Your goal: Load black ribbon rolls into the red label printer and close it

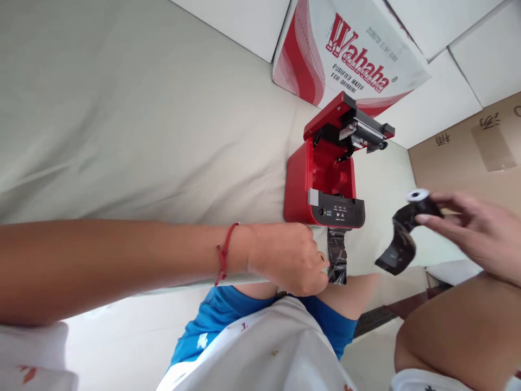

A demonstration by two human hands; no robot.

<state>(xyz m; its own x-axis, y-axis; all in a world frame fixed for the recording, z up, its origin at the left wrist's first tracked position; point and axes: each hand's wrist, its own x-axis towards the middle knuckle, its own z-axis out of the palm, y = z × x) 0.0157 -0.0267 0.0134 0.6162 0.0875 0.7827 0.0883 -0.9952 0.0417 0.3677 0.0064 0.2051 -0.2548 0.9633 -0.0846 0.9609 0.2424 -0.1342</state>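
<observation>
A small red label printer stands on the cloth-covered surface with its lid raised and its inside bare. In front of its dark button panel hangs a crumpled black strip. My left hand is closed in a fist beside this strip, its curled fingers at the strip's left edge; whatever they grip is hidden. Off to the right, my right hand pinches a black roll with a white core, clear of the printer. A loose black tail curls down from the roll.
A Wahaha water carton stands behind the printer, with plain white boxes around it. A brown cardboard box is at the right. The grey-green cloth has wrinkles. My legs in blue shorts are below the near edge.
</observation>
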